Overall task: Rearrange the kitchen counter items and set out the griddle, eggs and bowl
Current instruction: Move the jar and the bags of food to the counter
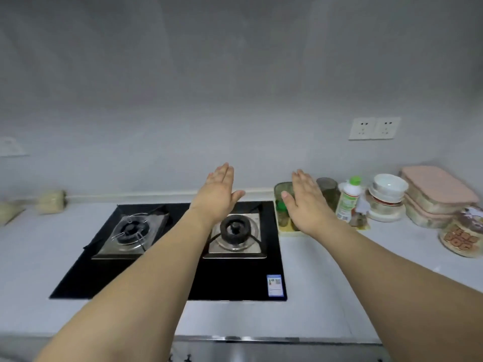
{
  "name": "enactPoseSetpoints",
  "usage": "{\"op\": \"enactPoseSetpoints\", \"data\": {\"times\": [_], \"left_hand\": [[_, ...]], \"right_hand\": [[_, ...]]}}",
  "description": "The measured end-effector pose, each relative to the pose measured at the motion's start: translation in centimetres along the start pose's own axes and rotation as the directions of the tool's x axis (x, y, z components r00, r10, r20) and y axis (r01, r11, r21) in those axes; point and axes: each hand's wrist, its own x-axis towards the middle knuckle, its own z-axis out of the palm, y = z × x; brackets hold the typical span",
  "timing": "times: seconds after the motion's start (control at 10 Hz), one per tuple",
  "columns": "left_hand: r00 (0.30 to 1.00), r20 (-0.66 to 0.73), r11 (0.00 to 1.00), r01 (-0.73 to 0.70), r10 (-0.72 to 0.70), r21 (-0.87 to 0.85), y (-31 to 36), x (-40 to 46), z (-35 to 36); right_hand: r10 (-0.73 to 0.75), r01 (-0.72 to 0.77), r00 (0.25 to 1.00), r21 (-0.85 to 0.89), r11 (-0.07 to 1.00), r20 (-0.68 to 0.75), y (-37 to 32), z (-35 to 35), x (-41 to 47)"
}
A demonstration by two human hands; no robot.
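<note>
Head view: left hand (218, 194) and right hand (307, 202) reach forward, fingers straight, holding nothing. Below the left fingers sits the stove (183, 252); stacked bowls (388, 194) stand right of the right fingers.

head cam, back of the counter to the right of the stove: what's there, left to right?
Green-tinted container, partly behind the right hand → dark jar → white bottle with green cap → stacked white bowls → pink-lidded boxes → printed jar.
</note>
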Motion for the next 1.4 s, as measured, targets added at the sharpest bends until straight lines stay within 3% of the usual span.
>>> {"op": "enactPoseSetpoints", "data": {"times": [0.3,0.8,1.0,1.3,1.4], "left_hand": [[0.956,-0.093,0.959,0.282,-0.279,0.022,-16.9,-11.8,-5.9],[0.808,-0.139,0.806,0.586,-0.573,0.087,-44.1,-32.8,-14.7],[0.781,-0.133,0.778,0.622,-0.610,0.089,-50.6,-35.1,-15.2],[0.788,-0.105,0.781,0.615,-0.607,0.106,-59.5,-32.2,-13.4],[0.758,-0.101,0.753,0.652,-0.644,0.092,-63.3,-31.1,-14.2]], "right_hand": [[-0.296,0.293,0.947,0.043,0.955,0.125,-18.9,7.1,0.5],[-0.560,0.526,0.805,0.201,0.826,0.195,-51.3,20.8,-1.7],[-0.613,0.579,0.761,0.203,0.790,0.214,-58.0,24.2,-0.3],[-0.586,0.553,0.761,0.195,0.810,0.279,-62.5,30.1,6.6],[-0.585,0.546,0.766,0.210,0.811,0.268,-64.4,31.4,9.8]]}}
